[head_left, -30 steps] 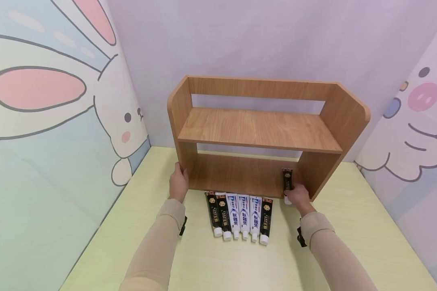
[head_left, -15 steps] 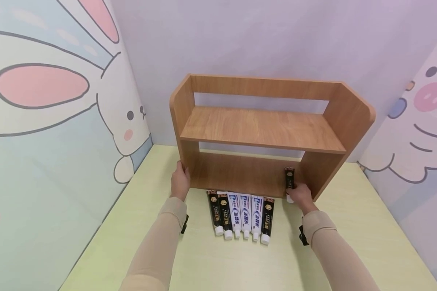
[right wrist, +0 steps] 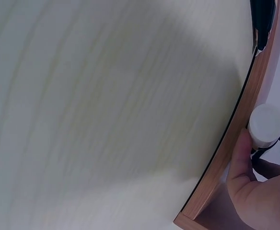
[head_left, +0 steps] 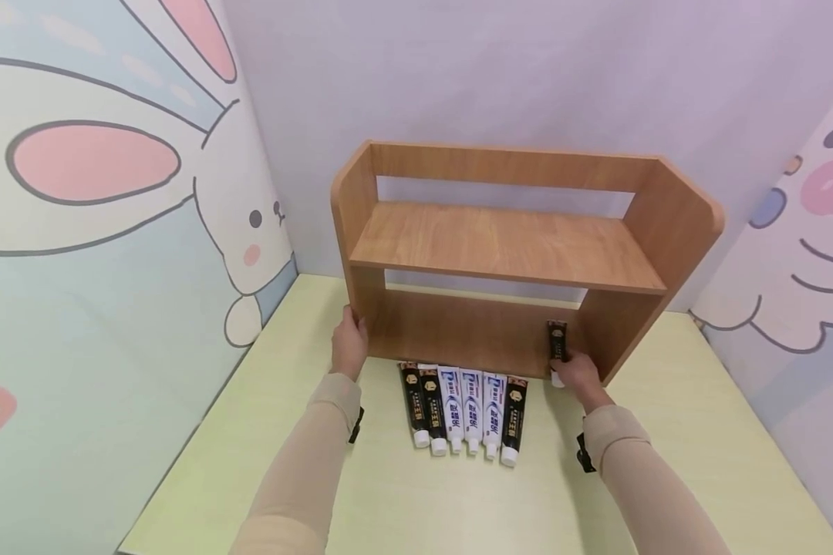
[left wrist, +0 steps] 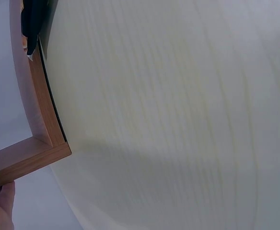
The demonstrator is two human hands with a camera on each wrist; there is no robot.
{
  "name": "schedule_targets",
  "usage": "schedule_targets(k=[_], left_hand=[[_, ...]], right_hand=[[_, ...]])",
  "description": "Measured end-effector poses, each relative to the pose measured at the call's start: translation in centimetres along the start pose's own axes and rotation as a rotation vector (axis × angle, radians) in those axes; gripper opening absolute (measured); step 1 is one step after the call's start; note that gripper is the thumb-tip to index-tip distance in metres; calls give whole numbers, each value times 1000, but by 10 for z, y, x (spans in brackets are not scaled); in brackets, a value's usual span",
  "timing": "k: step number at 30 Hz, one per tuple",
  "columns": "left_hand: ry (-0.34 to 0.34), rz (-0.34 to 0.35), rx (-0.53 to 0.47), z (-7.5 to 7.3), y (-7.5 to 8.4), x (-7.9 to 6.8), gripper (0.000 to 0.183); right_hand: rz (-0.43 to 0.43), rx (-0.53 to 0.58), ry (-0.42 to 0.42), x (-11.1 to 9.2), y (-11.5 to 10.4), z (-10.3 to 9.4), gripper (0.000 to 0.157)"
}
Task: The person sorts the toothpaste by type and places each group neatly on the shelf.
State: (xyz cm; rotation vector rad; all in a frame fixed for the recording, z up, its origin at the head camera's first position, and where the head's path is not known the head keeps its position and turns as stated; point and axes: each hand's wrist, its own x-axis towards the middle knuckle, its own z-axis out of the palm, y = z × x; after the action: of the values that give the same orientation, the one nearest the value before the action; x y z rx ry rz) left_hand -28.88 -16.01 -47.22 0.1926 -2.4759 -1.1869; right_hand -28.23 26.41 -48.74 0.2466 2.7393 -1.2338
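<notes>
Left of centre in the frame, my left hand (head_left: 349,344) grips the left side panel of a brown wood-grain two-tier shelf (head_left: 507,240). Right of centre, my right hand (head_left: 578,372) pinches a slim black tube (head_left: 558,338) near its white cap, over the lower board's right end. Below centre, three black white-capped tubes (head_left: 433,405) and three white-and-blue tubes (head_left: 472,408) lie side by side on the pale yellow-green surface (head_left: 458,509).

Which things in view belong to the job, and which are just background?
Likely the job:
black tube, in the right hand
wooden shelf, held by the left hand
white tubes and other black tubes in front

Background:
table
cartoon-printed walls
</notes>
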Motion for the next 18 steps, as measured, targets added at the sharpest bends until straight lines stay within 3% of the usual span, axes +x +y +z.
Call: schedule_targets(k=[18], left_hand=[[1,11,-5,-1,0,0,19]], right_hand=[[-61,-25,27,-9,1,-6,48]])
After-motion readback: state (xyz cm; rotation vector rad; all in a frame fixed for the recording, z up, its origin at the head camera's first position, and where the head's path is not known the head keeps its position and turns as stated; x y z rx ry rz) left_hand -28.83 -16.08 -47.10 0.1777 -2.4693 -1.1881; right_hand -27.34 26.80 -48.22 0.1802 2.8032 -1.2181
